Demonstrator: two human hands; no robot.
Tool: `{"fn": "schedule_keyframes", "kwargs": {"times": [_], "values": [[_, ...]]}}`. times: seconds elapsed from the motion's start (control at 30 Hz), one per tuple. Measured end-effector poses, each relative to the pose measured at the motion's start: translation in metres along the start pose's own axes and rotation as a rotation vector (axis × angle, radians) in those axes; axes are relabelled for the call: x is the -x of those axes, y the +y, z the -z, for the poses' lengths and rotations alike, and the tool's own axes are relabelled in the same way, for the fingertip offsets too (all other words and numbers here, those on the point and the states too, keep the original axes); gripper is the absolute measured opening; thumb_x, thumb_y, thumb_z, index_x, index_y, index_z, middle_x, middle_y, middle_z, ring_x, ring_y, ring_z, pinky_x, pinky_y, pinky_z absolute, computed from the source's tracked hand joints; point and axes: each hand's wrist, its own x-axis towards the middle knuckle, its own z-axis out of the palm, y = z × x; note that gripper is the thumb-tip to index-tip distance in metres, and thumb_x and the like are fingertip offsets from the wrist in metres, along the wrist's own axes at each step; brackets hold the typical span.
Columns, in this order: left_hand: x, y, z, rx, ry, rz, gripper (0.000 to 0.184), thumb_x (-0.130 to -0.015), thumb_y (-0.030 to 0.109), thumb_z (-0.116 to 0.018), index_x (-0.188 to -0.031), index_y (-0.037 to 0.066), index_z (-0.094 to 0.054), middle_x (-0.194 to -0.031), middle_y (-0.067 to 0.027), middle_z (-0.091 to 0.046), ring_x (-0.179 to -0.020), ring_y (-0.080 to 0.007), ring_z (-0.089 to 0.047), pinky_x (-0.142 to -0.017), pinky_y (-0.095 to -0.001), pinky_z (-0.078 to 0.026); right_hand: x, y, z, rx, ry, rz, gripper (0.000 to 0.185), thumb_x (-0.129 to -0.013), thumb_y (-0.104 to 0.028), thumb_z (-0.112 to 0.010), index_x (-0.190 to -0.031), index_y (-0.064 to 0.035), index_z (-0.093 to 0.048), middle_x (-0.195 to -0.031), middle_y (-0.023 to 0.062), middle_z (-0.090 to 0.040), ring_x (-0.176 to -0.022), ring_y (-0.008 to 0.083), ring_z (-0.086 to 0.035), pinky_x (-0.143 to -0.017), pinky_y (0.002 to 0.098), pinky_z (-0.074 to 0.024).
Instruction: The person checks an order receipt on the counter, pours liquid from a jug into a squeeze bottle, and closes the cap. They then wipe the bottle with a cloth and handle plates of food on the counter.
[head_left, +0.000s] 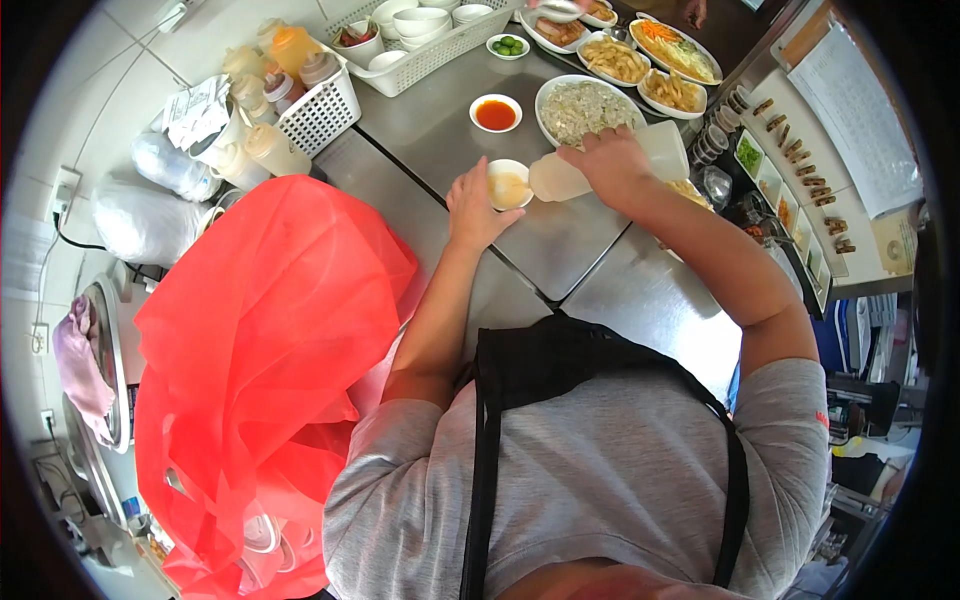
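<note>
My left hand (474,208) is curled against the side of a small white bowl (508,186), its fingers closed on the rim. Pale yellowish sauce lies in the bowl. From the right, my right hand (612,168) grips a translucent squeeze bottle (664,150), tipped on its side with its mouth end at the bowl's edge. Just beyond my left hand stands a small white bowl of red-orange sauce (496,114). Behind the bottle is a white plate of pale, herb-flecked food (583,110).
The steel counter (440,130) has dark seams. Plates of fried food (614,60) and shredded vegetables (677,50) stand at the back right. A white basket of bowls (430,55), a basket of sauce bottles (318,110) and a large red bag (265,330) are leftward. Another person's hand (695,12) shows at top.
</note>
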Motion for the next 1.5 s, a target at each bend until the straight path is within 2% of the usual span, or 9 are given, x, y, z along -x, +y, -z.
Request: {"fn": "schedule_keyframes", "kwargs": {"times": [0.07,0.17,0.77,0.87,0.97,1.17,1.27,1.37,1.5], "values": [[0.0,0.0,0.0,0.0,-0.001,0.001,0.093,-0.051,0.027,-0.077,-0.126,0.004,-0.027,-0.119,-0.0126,-0.041,-0.111,-0.0295,-0.035,-0.093,-0.0405,-0.027,0.0,0.0,-0.003,0.066,0.044,0.007,0.045,-0.074,-0.015,-0.053,-0.117,-0.0203,-0.041,-0.106,0.0099,-0.05,-0.1,0.0274,-0.047,-0.086,0.0413,-0.0334],[0.0,-0.001,-0.001,0.007,0.002,-0.003,0.093,-0.051,0.027,-0.077,-0.127,0.004,-0.027,-0.119,-0.0125,-0.041,-0.112,-0.0294,-0.034,-0.093,-0.0405,-0.027,0.001,0.001,-0.009,0.102,0.172,0.018,0.05,-0.071,-0.009,-0.051,-0.119,-0.021,-0.042,-0.098,0.0099,-0.05,-0.093,0.0264,-0.048,-0.082,0.0394,-0.0341],[0.001,-0.001,-0.001,0.006,0.01,-0.018,0.093,-0.051,0.028,-0.077,-0.127,0.005,-0.027,-0.119,-0.0113,-0.041,-0.111,-0.0297,-0.035,-0.092,-0.0405,-0.028,-0.001,-0.001,-0.001,0.08,0.104,0.021,0.038,-0.077,-0.013,-0.045,-0.113,-0.0235,-0.048,-0.098,0.0071,-0.052,-0.094,0.0231,-0.049,-0.082,0.0356,-0.034],[0.001,-0.001,-0.001,0.014,0.011,-0.022,0.093,-0.051,0.028,-0.077,-0.127,0.005,-0.027,-0.119,-0.0113,-0.04,-0.111,-0.0296,-0.034,-0.092,-0.0406,-0.028,-0.002,-0.001,0.0,0.07,0.078,0.024,0.038,-0.077,-0.013,-0.046,-0.113,-0.0236,-0.048,-0.098,0.0067,-0.052,-0.094,0.0228,-0.049,-0.082,0.035,-0.0342],[0.001,-0.001,-0.001,0.016,0.015,-0.025,0.093,-0.051,0.028,-0.077,-0.126,0.005,-0.027,-0.119,-0.0114,-0.041,-0.111,-0.0296,-0.034,-0.092,-0.0409,-0.027,-0.004,-0.001,0.001,0.035,0.013,0.026,0.039,-0.076,-0.016,-0.052,-0.113,-0.022,-0.045,-0.104,0.0071,-0.052,-0.098,0.0239,-0.05,-0.083,0.0382,-0.0333],[0.001,-0.001,-0.001,0.019,0.013,-0.021,0.093,-0.051,0.027,-0.077,-0.126,0.006,-0.027,-0.119,-0.0115,-0.041,-0.111,-0.0298,-0.034,-0.092,-0.041,-0.027,-0.003,-0.001,0.005,0.03,-0.019,0.024,0.04,-0.075,-0.015,-0.053,-0.113,-0.0216,-0.045,-0.105,0.007,-0.052,-0.1,0.0243,-0.049,-0.085,0.0386,-0.033],[0.001,-0.001,0.0,0.015,0.012,-0.022,0.093,-0.051,0.027,-0.077,-0.126,0.006,-0.028,-0.119,-0.0116,-0.041,-0.111,-0.03,-0.035,-0.092,-0.0411,-0.028,-0.002,0.0,0.0,0.034,0.073,0.033,0.038,-0.076,-0.012,-0.046,-0.111,-0.0226,-0.049,-0.095,0.007,-0.052,-0.091,0.0228,-0.05,-0.08,0.0349,-0.0352],[0.001,-0.001,-0.001,0.009,0.01,-0.026,0.093,-0.05,0.027,-0.077,-0.126,0.005,-0.027,-0.119,-0.0117,-0.041,-0.111,-0.0301,-0.035,-0.092,-0.0411,-0.028,-0.002,0.002,-0.007,0.081,0.14,0.033,0.041,-0.075,-0.011,-0.046,-0.115,-0.0223,-0.046,-0.096,0.0084,-0.051,-0.092,0.0243,-0.049,-0.08,0.0358,-0.0349],[0.001,-0.001,-0.001,0.008,0.009,-0.026,0.093,-0.051,0.028,-0.077,-0.126,0.005,-0.027,-0.119,-0.0118,-0.041,-0.111,-0.03,-0.035,-0.092,-0.0411,-0.028,-0.002,0.001,-0.006,0.091,0.088,0.021,0.046,-0.074,-0.012,-0.049,-0.119,-0.0219,-0.042,-0.101,0.0096,-0.049,-0.095,0.026,-0.048,-0.081,0.0378,-0.0337]]}}
